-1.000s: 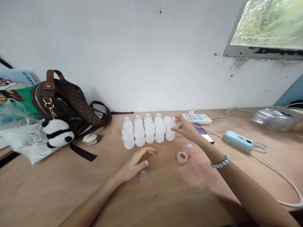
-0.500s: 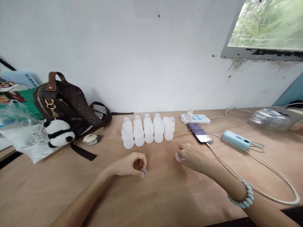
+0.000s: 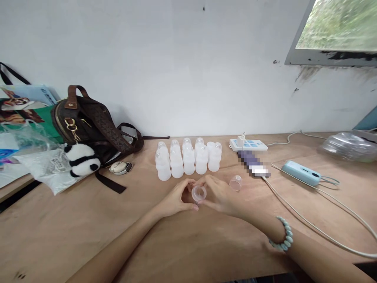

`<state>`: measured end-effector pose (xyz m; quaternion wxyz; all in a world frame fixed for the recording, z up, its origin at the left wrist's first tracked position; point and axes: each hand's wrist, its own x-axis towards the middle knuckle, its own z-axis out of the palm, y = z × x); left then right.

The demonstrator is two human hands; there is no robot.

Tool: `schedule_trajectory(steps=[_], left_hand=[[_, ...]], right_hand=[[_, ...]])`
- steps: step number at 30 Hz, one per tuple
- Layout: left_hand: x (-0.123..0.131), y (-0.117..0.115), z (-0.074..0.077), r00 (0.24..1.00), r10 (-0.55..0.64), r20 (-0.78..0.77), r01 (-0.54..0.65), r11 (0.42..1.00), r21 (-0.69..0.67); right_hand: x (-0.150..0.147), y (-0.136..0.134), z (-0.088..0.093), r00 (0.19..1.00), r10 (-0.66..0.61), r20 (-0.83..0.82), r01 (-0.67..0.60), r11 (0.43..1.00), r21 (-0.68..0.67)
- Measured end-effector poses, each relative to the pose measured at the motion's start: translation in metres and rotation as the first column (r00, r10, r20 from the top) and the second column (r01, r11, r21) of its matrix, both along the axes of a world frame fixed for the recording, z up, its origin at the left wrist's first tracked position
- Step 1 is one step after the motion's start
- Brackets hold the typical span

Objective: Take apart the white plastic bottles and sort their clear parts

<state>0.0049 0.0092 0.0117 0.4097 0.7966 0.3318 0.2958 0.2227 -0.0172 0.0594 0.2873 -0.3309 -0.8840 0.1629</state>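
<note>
Close together over the middle of the table, my left hand (image 3: 179,196) and my right hand (image 3: 219,194) curl round a small clear plastic ring (image 3: 199,194), which looks like a bottle collar. Its round opening faces up, and something clear shows faintly inside; I cannot make out its shape. Fingers and thumbs of both hands close on its sides. Just right of my right hand a clear dome-shaped cap (image 3: 236,183) rests on the table. Behind my hands, several frosted white baby bottles (image 3: 189,160) stand in two rows, most with clear caps on top.
On the left are a brown backpack (image 3: 88,122), a panda plush (image 3: 84,160), a plastic bag (image 3: 44,169) and a pale computer mouse (image 3: 120,168). To the right lie a power strip (image 3: 256,145), a phone (image 3: 250,162), a blue power bank (image 3: 301,173) and a looping white cable (image 3: 297,218).
My right hand has moved left with the ring, away from the clear cap, and meets my left hand. My left hand, earlier holding a small clear piece, has moved right and slightly up.
</note>
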Motion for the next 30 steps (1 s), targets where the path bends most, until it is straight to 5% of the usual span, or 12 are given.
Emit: schedule_trajectory(steps=[5, 13, 20, 30], left_hand=[[0.001, 0.002, -0.003, 0.999, 0.02, -0.027, -0.019, 0.999, 0.03], [0.005, 0.002, -0.001, 0.995, 0.012, -0.101, -0.001, 0.994, 0.109], [0.011, -0.001, -0.001, 0.992, 0.037, -0.12, -0.02, 0.99, 0.143], [0.014, -0.003, 0.0, 0.984, 0.028, -0.173, 0.003, 0.984, 0.176]], right_hand=[[-0.004, 0.006, -0.016, 0.997, 0.01, 0.081, -0.001, 0.993, -0.115], [-0.007, 0.009, -0.03, 1.0, 0.01, -0.013, -0.011, 0.999, -0.044], [-0.013, 0.014, -0.049, 0.999, 0.029, 0.045, -0.035, 0.991, 0.129], [-0.016, 0.01, -0.049, 0.999, 0.021, 0.039, -0.034, 0.92, 0.39]])
